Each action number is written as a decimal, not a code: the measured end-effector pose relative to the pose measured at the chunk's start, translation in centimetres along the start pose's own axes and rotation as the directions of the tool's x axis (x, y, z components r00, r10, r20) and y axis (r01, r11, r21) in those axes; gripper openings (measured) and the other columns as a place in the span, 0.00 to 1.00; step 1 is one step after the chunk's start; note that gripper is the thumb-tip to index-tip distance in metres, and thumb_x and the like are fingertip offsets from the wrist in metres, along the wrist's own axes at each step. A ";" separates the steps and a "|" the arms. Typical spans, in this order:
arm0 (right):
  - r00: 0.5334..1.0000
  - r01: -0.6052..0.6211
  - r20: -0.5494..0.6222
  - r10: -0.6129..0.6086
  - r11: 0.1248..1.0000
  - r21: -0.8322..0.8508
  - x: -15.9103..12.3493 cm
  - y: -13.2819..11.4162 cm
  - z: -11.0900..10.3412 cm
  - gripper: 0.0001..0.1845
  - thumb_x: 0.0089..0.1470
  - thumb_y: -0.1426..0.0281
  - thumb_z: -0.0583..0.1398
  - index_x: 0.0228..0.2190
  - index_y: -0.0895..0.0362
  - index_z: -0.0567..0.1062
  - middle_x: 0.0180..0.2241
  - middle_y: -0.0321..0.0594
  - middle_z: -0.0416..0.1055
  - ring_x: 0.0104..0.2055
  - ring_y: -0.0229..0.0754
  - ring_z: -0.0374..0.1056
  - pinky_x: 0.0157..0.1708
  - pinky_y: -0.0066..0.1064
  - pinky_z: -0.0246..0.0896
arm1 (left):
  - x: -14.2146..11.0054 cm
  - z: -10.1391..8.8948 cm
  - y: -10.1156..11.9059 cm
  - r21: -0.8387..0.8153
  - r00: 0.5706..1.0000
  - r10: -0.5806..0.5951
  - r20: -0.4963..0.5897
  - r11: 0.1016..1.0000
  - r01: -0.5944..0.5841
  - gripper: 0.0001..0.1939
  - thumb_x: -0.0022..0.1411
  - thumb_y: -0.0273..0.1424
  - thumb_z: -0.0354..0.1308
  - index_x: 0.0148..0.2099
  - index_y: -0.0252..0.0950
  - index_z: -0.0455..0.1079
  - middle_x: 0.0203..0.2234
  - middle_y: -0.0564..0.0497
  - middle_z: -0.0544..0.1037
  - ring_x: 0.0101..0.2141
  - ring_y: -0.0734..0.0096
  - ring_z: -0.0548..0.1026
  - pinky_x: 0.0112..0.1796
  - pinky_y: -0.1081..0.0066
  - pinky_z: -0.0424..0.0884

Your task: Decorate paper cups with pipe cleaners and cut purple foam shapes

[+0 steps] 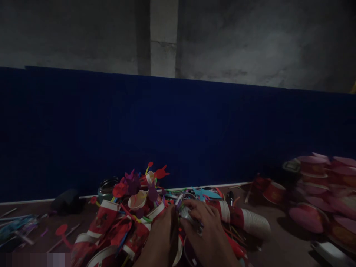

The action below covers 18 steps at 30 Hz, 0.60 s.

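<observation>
My left hand (164,231) and my right hand (205,226) are close together at the front middle, over a heap of paper cups and craft pieces. Between them is a clear, shiny item (185,212), partly covered by the fingers; its kind cannot be made out. The right fingers are bent around it. Seen from the back, the left hand is closed against its near side, with most fingertips hidden. Just left of the hands lie red-and-white paper cups (103,218), some with red and purple cut-out shapes attached. A blue cut-out shape (207,193) lies behind the right hand.
A nested stack of paper cups (254,222) lies on its side to the right. Farther right stand blurred red containers (313,167) in piles. A dark jar (108,188) stands at the back left. Behind the table (274,244) rises a blue panel (178,129).
</observation>
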State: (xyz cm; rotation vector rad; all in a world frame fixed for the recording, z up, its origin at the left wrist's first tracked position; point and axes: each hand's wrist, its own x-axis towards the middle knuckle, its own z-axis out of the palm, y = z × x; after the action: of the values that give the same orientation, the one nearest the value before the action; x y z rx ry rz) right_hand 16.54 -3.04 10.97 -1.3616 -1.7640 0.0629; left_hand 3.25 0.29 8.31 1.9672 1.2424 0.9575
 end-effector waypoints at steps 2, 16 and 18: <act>1.000 -0.005 0.006 0.005 1.000 0.002 0.0 -0.1 0.0 0.11 0.49 0.71 0.57 0.38 0.50 0.70 0.41 0.37 0.72 0.43 0.48 0.66 0.42 0.43 0.58 | -0.1 -0.2 0.2 0.018 1.000 -0.007 0.019 1.000 0.006 0.20 0.63 0.39 0.38 0.47 0.36 0.65 0.37 0.43 0.77 0.37 0.59 0.74 0.37 0.69 0.66; 0.997 0.009 0.076 -0.007 1.000 -0.028 0.2 0.2 -0.5 0.14 0.49 0.70 0.57 0.40 0.50 0.69 0.38 0.38 0.73 0.41 0.47 0.67 0.41 0.41 0.61 | -0.1 -0.8 1.8 -0.106 0.998 -0.061 -0.012 0.993 0.060 0.27 0.61 0.48 0.33 0.41 0.37 0.68 0.29 0.46 0.76 0.32 0.61 0.73 0.39 0.67 0.64; 0.998 0.004 0.068 -0.003 1.000 -0.017 0.2 0.1 -0.4 0.15 0.49 0.70 0.57 0.41 0.50 0.68 0.38 0.38 0.73 0.41 0.47 0.67 0.41 0.41 0.61 | 0.0 -0.8 1.8 -0.089 0.998 -0.070 -0.007 0.994 0.069 0.27 0.61 0.50 0.32 0.39 0.38 0.67 0.26 0.48 0.75 0.30 0.62 0.72 0.37 0.67 0.64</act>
State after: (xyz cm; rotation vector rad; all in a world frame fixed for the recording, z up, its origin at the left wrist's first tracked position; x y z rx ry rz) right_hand 16.85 -3.05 11.27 -1.3829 -1.8269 0.0934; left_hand 3.43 -0.23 10.18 1.8414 1.2444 0.9726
